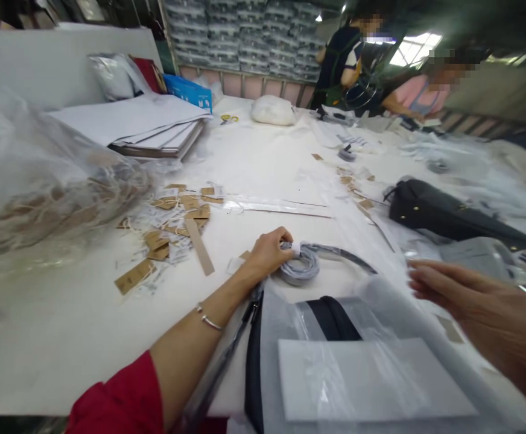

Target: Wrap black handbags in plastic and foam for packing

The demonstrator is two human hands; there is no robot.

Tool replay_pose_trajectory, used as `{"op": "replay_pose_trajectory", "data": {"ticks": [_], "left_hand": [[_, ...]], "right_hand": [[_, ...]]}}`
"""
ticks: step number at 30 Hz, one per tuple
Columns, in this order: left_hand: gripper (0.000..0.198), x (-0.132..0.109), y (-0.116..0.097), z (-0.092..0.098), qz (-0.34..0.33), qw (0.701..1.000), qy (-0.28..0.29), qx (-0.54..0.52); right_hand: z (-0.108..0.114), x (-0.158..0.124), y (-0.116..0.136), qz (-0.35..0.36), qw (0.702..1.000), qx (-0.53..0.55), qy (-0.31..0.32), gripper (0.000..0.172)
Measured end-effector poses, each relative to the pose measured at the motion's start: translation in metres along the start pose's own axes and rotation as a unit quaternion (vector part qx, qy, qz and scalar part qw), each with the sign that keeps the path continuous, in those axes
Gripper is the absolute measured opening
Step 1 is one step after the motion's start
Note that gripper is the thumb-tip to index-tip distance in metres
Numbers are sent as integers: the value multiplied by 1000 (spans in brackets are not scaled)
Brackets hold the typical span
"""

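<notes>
My left hand is closed on the upper left edge of a coiled strap wrapped in greyish film. A wrapped handle curves to the right beside the coil. Just in front of me lies a dark bag, largely covered by thin white wrapping. A white rectangular sheet rests on it under clear plastic. My right hand hovers to the right of the bag, fingers stretched out, holding nothing that I can see. It is blurred by motion.
Brown hang tags lie scattered at left, near a large clear plastic bag. Behind them is a stack of white sheets. Another dark bag lies at right. Yellow-handled scissors sit farther back. Two people stand across the table.
</notes>
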State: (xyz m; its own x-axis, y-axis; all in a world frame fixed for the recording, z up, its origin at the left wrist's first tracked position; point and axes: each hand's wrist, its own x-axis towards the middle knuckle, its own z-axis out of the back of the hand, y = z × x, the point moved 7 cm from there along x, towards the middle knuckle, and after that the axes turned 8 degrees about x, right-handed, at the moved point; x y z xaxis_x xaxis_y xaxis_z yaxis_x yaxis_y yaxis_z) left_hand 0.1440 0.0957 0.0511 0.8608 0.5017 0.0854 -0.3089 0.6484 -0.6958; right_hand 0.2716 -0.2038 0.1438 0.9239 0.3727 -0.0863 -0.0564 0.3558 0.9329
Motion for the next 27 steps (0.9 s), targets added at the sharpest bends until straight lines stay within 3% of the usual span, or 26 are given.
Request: {"op": "replay_pose_trajectory", "data": {"ticks": [3,4,5,7,14,27], "left_hand": [[17,-2,-3,2,-12,1000,-12,-21],[17,-2,-3,2,-16,999,-15,-29],[16,-3,-3,2,-20,999,-16,-36],[14,-3,-2,1,-23,999,-17,-45],[14,-3,1,-2,-7,999,-21,-36],[18,-4,-2,-2,-4,1000,-15,-4]], "right_hand": [[-119,-4,22,-36,990,88,100,33],[-150,-3,24,-42,985,108,125,33],[-172,-1,23,-50,982,122,134,32],[-196,4,16,-65,981,131,127,29],[-196,13,-1,-91,990,71,86,45],[-197,21,-14,-130,986,-73,68,16]]}}
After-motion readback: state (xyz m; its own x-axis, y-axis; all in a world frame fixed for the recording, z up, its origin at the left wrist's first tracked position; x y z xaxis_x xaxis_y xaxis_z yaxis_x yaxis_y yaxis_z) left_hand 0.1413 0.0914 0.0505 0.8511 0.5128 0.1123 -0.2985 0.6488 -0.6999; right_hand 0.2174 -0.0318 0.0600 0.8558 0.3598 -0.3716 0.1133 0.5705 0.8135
